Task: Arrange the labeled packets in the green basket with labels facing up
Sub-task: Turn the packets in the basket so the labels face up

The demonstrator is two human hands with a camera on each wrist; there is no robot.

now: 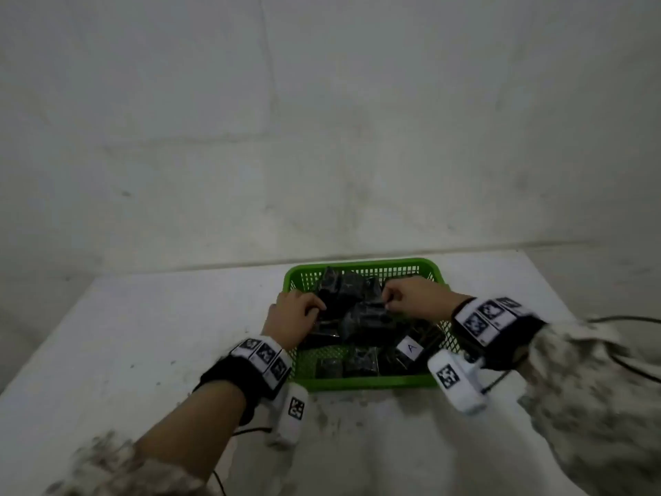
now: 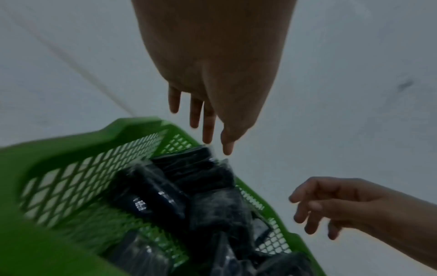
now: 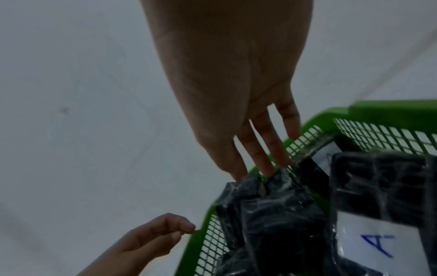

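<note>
The green basket (image 1: 361, 383) stands on the white table and holds several black plastic-wrapped packets (image 1: 361, 316) in a loose heap. One packet at the front right shows a white label marked A (image 1: 410, 348) facing up, also seen in the right wrist view as the label (image 3: 378, 246). My right hand (image 1: 388, 304) is over the basket's back right and pinches the top edge of a crumpled packet (image 3: 272, 205) between thumb and fingers. My left hand (image 1: 316, 309) hovers at the basket's left side. Its fingers (image 2: 208, 130) hang straight above the packets (image 2: 189, 179) with nothing between them.
The table (image 1: 143, 334) ends at a pale wall just behind the basket. A dark cable (image 1: 626, 359) runs along the right side, and another cable (image 1: 250, 431) lies near my left forearm. Bare tabletop lies left of and in front of the basket.
</note>
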